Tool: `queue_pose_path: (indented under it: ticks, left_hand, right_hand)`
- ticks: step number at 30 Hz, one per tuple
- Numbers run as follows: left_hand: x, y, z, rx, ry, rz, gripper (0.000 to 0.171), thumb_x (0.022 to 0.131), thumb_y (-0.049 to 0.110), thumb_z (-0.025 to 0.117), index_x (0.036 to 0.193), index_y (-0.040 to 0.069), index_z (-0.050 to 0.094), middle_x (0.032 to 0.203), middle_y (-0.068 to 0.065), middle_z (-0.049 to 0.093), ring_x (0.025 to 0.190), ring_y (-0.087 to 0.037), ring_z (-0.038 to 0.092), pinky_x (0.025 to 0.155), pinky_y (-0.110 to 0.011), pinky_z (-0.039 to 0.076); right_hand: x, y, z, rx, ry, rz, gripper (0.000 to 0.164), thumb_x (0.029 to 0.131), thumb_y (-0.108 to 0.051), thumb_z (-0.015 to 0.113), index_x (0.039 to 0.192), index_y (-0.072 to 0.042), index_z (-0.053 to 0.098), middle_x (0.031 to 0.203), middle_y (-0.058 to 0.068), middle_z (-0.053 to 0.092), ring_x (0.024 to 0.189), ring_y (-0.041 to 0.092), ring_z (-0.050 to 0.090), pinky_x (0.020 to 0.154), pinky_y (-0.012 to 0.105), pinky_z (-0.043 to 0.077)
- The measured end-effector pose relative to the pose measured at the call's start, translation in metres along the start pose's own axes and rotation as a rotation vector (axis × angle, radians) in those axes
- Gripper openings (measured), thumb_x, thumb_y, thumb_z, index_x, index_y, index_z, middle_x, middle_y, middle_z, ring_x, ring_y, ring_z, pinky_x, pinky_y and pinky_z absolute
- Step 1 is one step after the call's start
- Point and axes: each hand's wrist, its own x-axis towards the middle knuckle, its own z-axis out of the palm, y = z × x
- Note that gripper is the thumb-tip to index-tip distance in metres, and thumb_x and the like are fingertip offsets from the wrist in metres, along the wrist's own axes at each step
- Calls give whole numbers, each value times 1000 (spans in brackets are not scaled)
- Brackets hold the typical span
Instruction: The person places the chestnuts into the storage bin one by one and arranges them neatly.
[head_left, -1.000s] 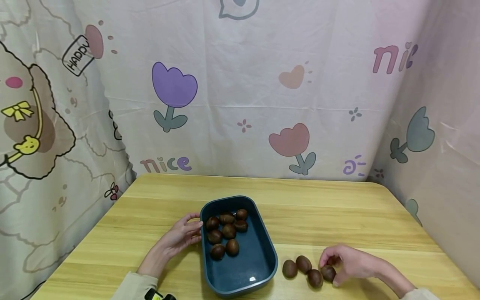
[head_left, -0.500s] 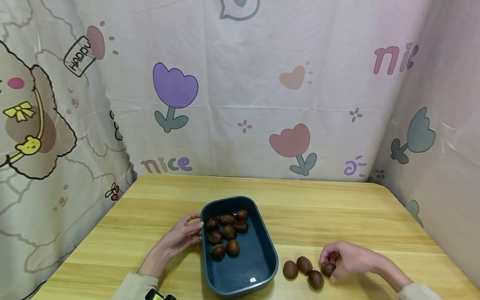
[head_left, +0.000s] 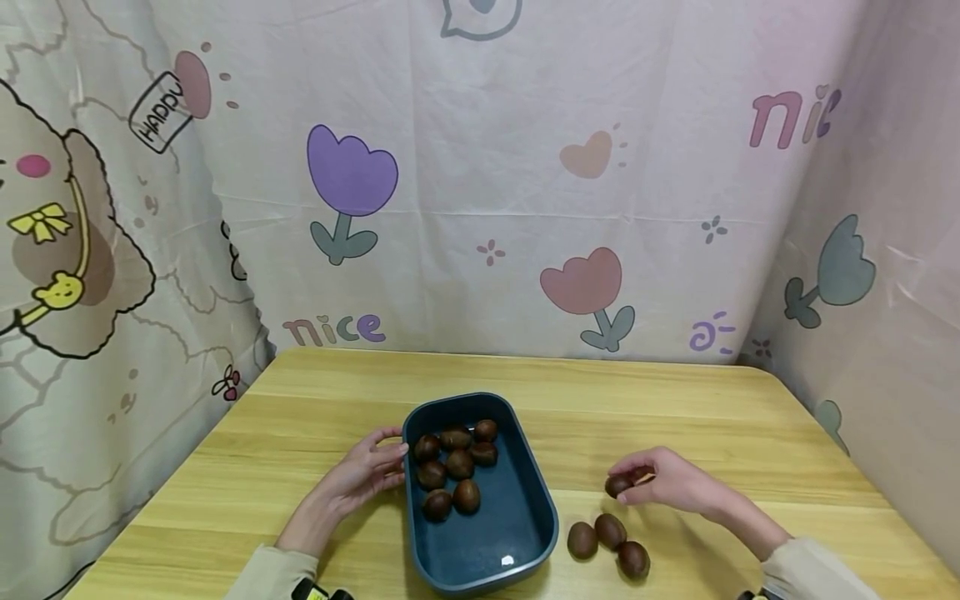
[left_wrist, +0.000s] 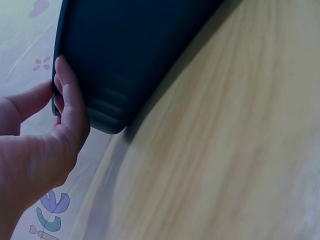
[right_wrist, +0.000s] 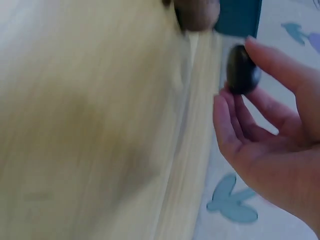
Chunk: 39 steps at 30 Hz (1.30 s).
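A dark teal plastic box (head_left: 510, 533) stands on the table with several brown chestnuts (head_left: 459, 464) gathered toward its far left part. My left hand (head_left: 367, 471) grips the box at its left rim; in the left wrist view the fingers (left_wrist: 72, 100) lie along the outer wall. My right hand (head_left: 671, 479) holds one chestnut (head_left: 618, 485) between thumb and fingertips, raised above the table to the right of the box. The right wrist view shows this held chestnut (right_wrist: 243, 70) pinched at its ends. Three loose chestnuts (head_left: 610, 531) lie close together between the box and my right forearm.
The light wooden table (head_left: 337, 383) has rounded far corners. A printed cloth (head_left: 465, 167) hangs behind it and along both sides. A black cable (head_left: 67, 581) runs down at the lower left.
My right hand has picked up the rightmost chestnut from the loose group and carried it up, away from me and to the left. The left hand and box stay in place.
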Motion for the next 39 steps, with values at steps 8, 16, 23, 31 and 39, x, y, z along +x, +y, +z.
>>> queue_pose_path:
  ticks: [8,16,23,31,39]
  left_hand:
    - [0,-1,0,3,11,-5,33,100,6,51,125,2,30,96,-3,58,83,-13,58,76,-28,51]
    - [0,-1,0,5,5,-4,35,100,6,51,126,1,29,95,-3,58,83,-13,58,76,-28,51]
    - [0,0,-1,3,-7,-2,37,100,6,50,128,0,26,97,-4,59,84,-13,58,76,-28,51]
    - [0,0,0,-1,-5,-3,37,100,5,49,128,-1,26,97,-4,59,85,-14,58,76,-28,51]
    - [0,0,0,0,1,-5,38,100,6,49,129,-1,25,96,-3,59,85,-13,58,76,-28,51]
  right_hand:
    - [14,-23,29,130,115,39,42,88,-16,72,118,10,60,106,11,67,97,25,60,78,28,51]
    - [22,-55,50,177,201,80,45,88,-17,72,120,11,58,109,14,67,99,25,62,83,38,52]
    - [36,-83,62,212,226,92,39,85,-15,75,116,6,63,100,6,66,93,20,61,80,36,52]
    - [55,-104,82,196,142,64,35,89,-13,71,118,5,62,100,5,66,90,18,60,79,34,52]
    - [74,-110,104,118,83,2,32,91,-8,67,118,8,60,104,8,64,92,20,57,78,35,51]
